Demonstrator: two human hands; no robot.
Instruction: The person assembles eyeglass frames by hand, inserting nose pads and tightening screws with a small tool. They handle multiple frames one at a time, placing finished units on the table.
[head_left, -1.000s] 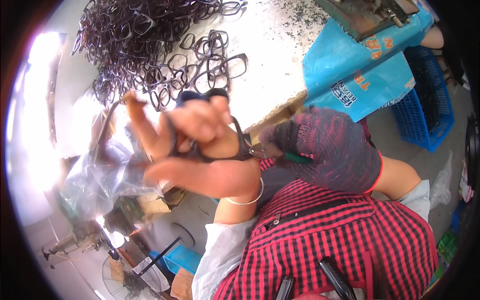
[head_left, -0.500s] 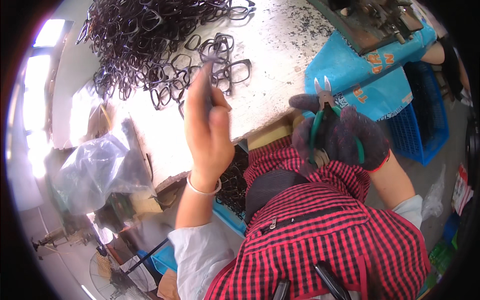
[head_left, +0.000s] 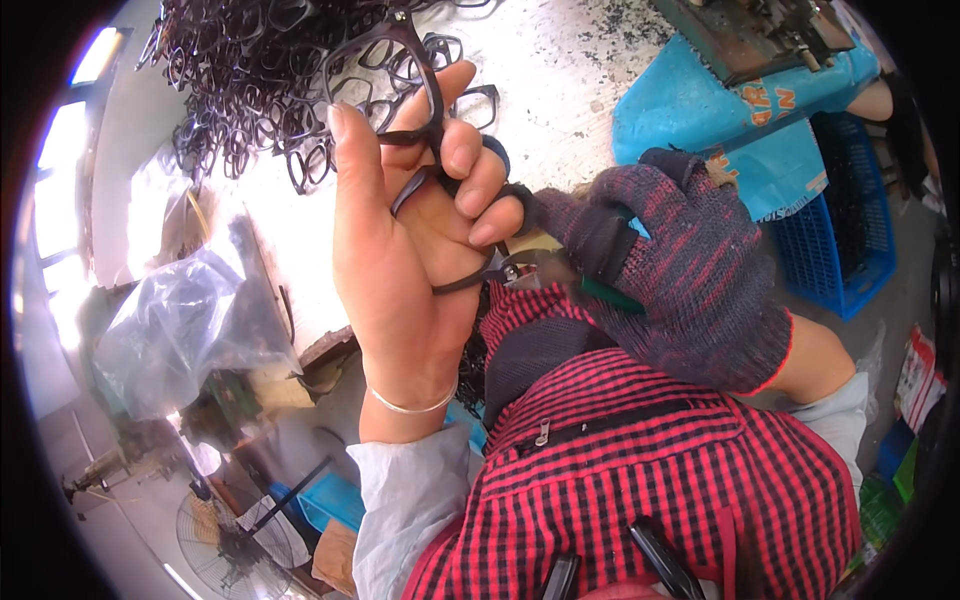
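At the far left a crumpled clear plastic bag (head_left: pixel 190 320) lay beside the white table (head_left: pixel 560 60), blown out by window light so we could not read what was in it. Above it the heap of dark eyeglass frames (head_left: pixel 250 80) ran off the top edge, so we could not see how far it went.

Half a second earlier our left hand had been reaching flat onto that heap. Now our left hand (head_left: pixel 410 250) was lifted close to the camera, its fingers curled tight around 1 dark eyeglass frame (head_left: pixel 420 90), the thumb standing straight beside it. We judged that a single frame had been picked from the pile and brought up for trimming.

To the right, our right hand (head_left: pixel 680 270), in a dark knitted glove, had come in from where it waited with the green-handled pliers (head_left: pixel 545 270). Its fingers were clenched on the handles, and the metal tip sat against the lower end of the frame, just under our left fingers.

Whether the pliers' tip was biting the frame or only touching it we could not tell, since our fingers and the glove covered most of it. The blue sack (head_left: pixel 720 120) and blue crate (head_left: pixel 840 230) bent away at the right rim, half cut off.
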